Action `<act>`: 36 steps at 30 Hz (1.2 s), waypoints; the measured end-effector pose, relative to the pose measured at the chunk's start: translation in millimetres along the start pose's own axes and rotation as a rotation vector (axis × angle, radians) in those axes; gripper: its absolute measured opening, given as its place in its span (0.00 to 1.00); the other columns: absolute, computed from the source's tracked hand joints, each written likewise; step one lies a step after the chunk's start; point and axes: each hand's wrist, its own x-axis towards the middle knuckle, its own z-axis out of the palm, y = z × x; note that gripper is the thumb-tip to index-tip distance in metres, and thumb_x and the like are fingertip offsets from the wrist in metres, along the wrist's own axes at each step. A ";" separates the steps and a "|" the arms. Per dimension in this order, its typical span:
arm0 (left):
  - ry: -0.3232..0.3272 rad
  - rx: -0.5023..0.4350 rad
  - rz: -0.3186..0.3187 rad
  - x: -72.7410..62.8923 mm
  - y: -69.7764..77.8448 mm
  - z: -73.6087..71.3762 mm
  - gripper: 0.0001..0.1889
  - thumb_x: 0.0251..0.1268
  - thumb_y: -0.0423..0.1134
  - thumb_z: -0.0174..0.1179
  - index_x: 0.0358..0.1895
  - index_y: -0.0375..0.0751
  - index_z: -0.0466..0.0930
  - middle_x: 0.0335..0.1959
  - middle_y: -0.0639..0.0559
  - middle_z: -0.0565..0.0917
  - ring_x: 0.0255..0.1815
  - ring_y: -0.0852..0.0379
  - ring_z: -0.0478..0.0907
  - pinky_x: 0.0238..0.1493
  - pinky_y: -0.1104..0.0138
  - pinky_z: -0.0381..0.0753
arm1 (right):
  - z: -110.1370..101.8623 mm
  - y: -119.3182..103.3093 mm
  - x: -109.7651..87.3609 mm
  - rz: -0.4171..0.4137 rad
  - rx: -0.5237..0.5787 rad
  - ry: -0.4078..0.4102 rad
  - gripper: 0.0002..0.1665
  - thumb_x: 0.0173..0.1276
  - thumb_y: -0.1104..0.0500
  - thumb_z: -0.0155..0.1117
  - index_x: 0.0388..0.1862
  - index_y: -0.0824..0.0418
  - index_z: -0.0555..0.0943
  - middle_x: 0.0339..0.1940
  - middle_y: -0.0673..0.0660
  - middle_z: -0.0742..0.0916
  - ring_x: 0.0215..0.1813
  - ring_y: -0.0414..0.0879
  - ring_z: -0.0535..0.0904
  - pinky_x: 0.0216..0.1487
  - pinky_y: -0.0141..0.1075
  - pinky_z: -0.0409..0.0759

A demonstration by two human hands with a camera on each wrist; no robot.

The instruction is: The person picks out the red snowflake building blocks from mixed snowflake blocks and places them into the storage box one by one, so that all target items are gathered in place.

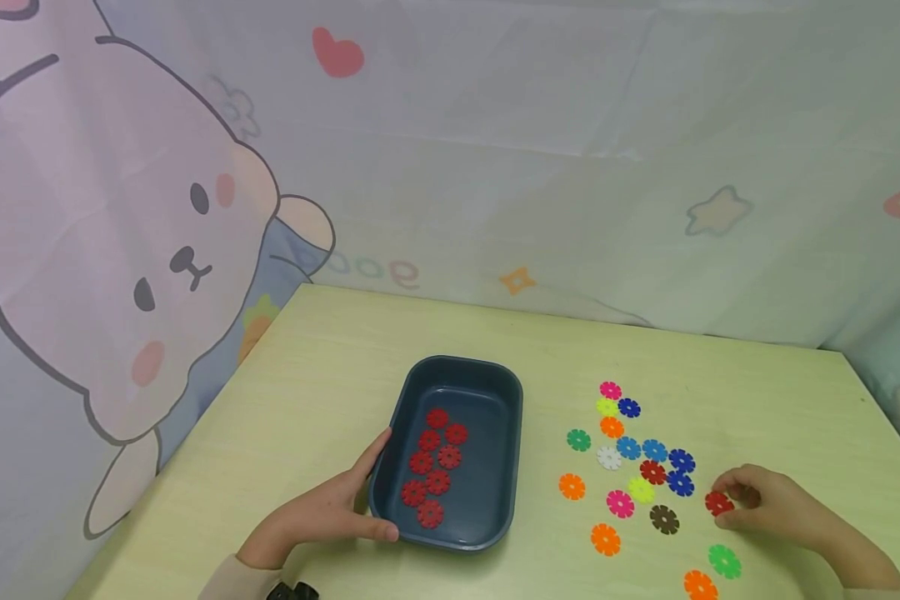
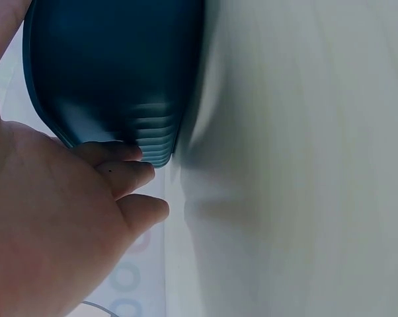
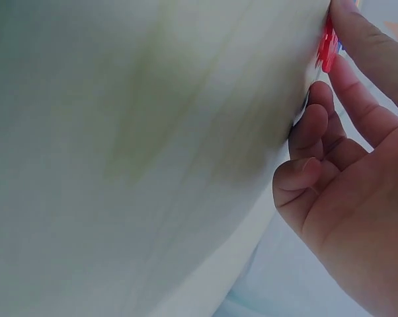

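A dark blue-grey plastic tray (image 1: 516,467) stands on the table with several red notched discs (image 1: 449,457) lying in it. My left hand (image 1: 337,504) holds the tray at its near left corner, thumb at the near rim and fingers along the side. In the left wrist view, fingertips (image 2: 143,153) lie against the tray's ribbed outer wall (image 2: 153,125). At the right, my right hand (image 1: 783,508) pinches a red snowflake disc (image 1: 718,503) between thumb and index finger. The right wrist view shows that red disc edge-on (image 3: 328,46), with the other fingers curled below.
Between tray and right hand lie loose discs of many colours, among them another red disc (image 1: 652,472), a brown disc (image 1: 664,520) and a white disc (image 1: 609,457). A green disc (image 1: 724,562) and an orange disc (image 1: 701,585) lie near the front edge. A printed curtain (image 1: 495,167) hangs behind the table.
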 end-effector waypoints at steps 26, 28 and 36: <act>0.001 -0.008 0.008 -0.4 -0.9 -0.1 0.64 0.54 0.47 0.72 0.77 0.50 0.24 0.78 0.39 0.35 0.77 0.38 0.37 0.68 0.38 0.47 | 3.1 -3.2 -4.0 -0.020 0.060 -0.038 0.18 0.58 0.54 0.73 0.42 0.61 0.80 0.31 0.50 0.79 0.31 0.32 0.68 0.32 0.28 0.71; 0.002 -0.005 0.010 -0.4 -0.9 -0.2 0.64 0.54 0.47 0.72 0.77 0.50 0.23 0.78 0.40 0.35 0.77 0.38 0.37 0.68 0.38 0.48 | 2.9 -4.0 -3.8 -0.014 0.055 -0.042 0.18 0.57 0.54 0.73 0.42 0.62 0.81 0.31 0.50 0.79 0.31 0.32 0.67 0.33 0.28 0.72; 0.008 0.006 0.010 -0.3 -0.1 0.3 0.64 0.54 0.47 0.72 0.77 0.49 0.24 0.78 0.39 0.36 0.77 0.37 0.38 0.68 0.38 0.48 | 0.4 -8.2 -3.0 -0.016 0.018 -0.033 0.19 0.56 0.55 0.73 0.44 0.61 0.81 0.34 0.50 0.81 0.32 0.33 0.68 0.34 0.28 0.73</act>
